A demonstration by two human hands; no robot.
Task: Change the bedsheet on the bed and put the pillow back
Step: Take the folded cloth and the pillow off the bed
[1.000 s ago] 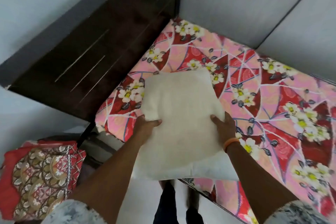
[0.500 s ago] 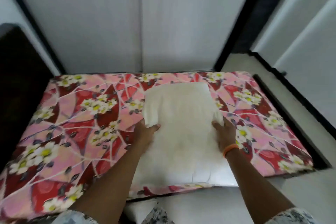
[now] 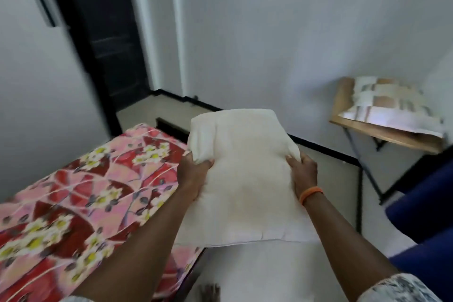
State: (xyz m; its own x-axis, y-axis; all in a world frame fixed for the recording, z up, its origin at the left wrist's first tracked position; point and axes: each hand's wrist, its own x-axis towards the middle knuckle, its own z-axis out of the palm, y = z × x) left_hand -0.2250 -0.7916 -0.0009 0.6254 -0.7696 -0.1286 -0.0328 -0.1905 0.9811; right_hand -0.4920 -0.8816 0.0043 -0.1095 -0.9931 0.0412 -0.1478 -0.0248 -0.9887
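A bare white pillow (image 3: 245,174) hangs in the air in front of me, past the foot corner of the bed. My left hand (image 3: 195,176) grips its left edge with the thumb on top. On the right edge, my right hand (image 3: 302,171) grips the pillow; an orange band circles that wrist. The bed (image 3: 81,193) lies at lower left under a pink and red floral sheet. The pillow's near left corner overlaps the bed's edge in view.
A small wooden folding table (image 3: 382,135) at the right wall carries folded pale patterned cloth (image 3: 389,103). Blue fabric (image 3: 424,206) fills the right edge. A dark doorway (image 3: 107,39) stands at the back left, with pale floor between bed and wall.
The pillow has come up off the bed and swung right with both hands still holding it. My view has turned right, away from the headboard, toward the table.
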